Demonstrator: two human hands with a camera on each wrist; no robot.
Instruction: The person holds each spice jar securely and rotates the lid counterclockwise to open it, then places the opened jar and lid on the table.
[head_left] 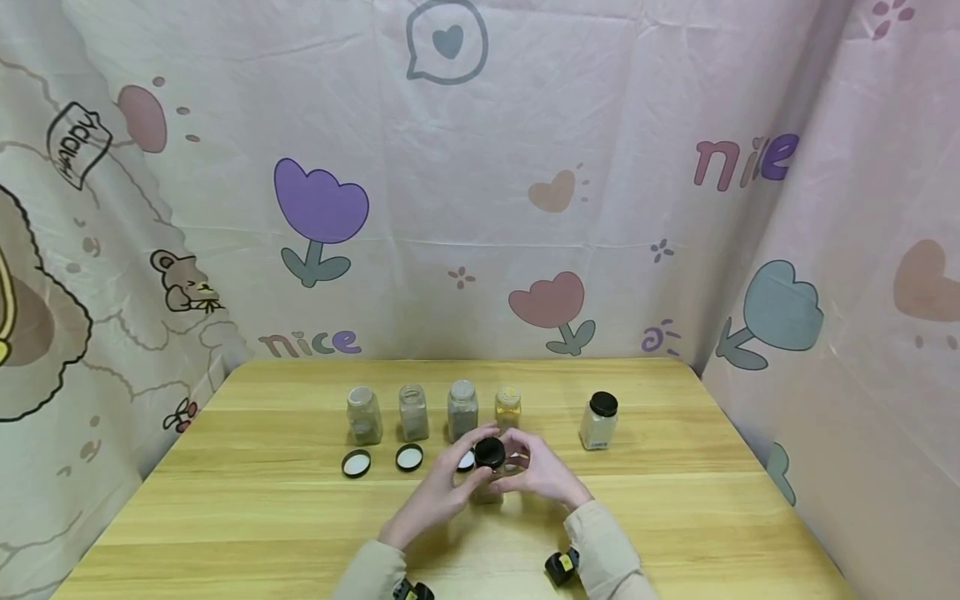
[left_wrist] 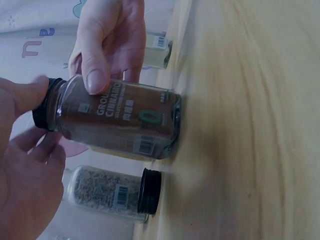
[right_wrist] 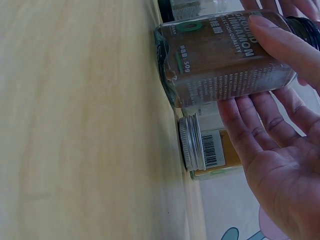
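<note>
A square glass jar of ground cinnamon (left_wrist: pixel 120 112) stands upright between both hands near the table's middle, its black screw lid (head_left: pixel 490 452) on top. My left hand (head_left: pixel 441 490) holds that lid, thumb on one side and fingers on the other. My right hand (head_left: pixel 546 473) holds the jar's body; in the right wrist view its thumb lies on the label and its fingers are behind the glass. Just behind the cinnamon stands a jar with yellow contents (head_left: pixel 508 408), a silver lid (right_wrist: pixel 191 142) in front of it.
Uncapped jars of greyish contents stand in the back row: one at left (head_left: pixel 364 417), a second (head_left: pixel 413 414) and a third (head_left: pixel 462 412). Black-rimmed lids (head_left: pixel 356 463) lie white side up before them. A black-capped jar of pale contents (head_left: pixel 600 423) stands at right. A printed curtain (head_left: pixel 450 167) hangs behind the table.
</note>
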